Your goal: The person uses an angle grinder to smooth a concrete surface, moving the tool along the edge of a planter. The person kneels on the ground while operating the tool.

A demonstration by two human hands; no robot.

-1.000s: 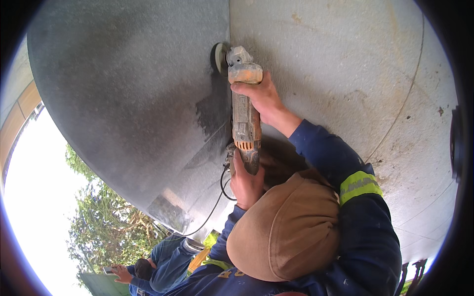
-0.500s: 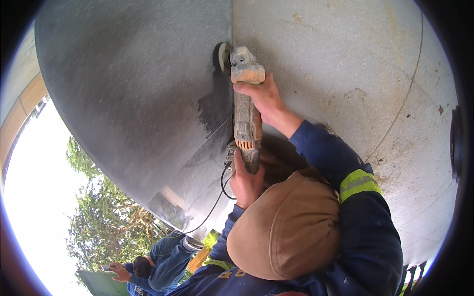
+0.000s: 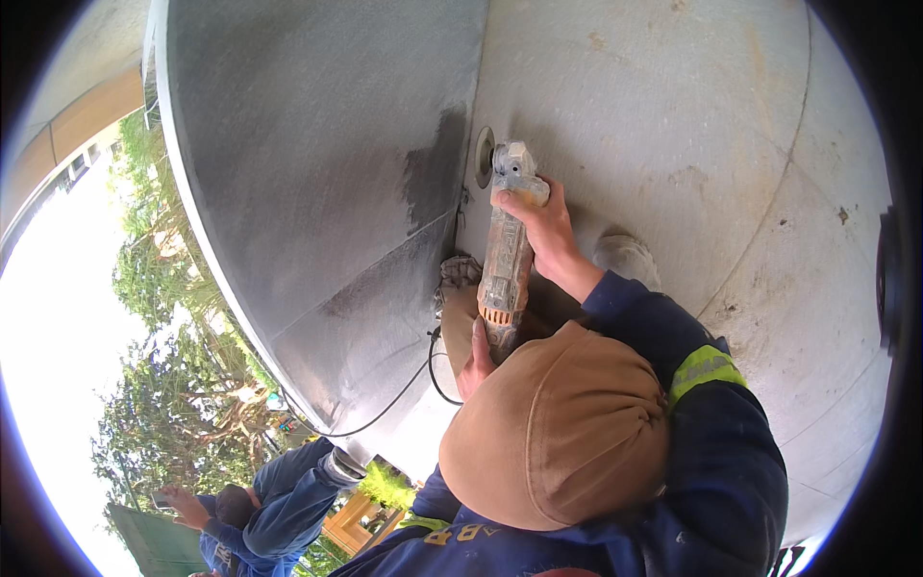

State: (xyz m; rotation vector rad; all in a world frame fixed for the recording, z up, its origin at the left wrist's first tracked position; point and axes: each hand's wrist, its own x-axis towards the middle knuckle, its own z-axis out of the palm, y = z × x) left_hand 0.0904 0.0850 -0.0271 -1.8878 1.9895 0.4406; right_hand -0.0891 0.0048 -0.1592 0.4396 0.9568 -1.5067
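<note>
Neither of my own hands shows. A co-worker in a brown cap (image 3: 553, 428) and navy sleeves crouches below me, holding a dusty angle grinder (image 3: 505, 264). Their right hand (image 3: 558, 240) grips it near the head, their left hand (image 3: 476, 365) the rear end. The grinder's disc (image 3: 484, 157) stands upright by the corner between a darker grey panel (image 3: 279, 135) and a pale speckled surface (image 3: 692, 125); I cannot tell if it touches. A dark patch (image 3: 433, 159) marks the panel.
The co-worker's boots (image 3: 460, 271) are beside the corner. A cable (image 3: 380, 413) loops along the panel's lower part. At the lower left another person (image 3: 288, 510) in blue holds a small object. Trees (image 3: 163, 404) and bright sky show beyond the panel's curved edge.
The co-worker's grinder has moved down along the corner, uncovering more of the dark patch. The whole view has shifted, and a boot and brown trouser leg show more.
</note>
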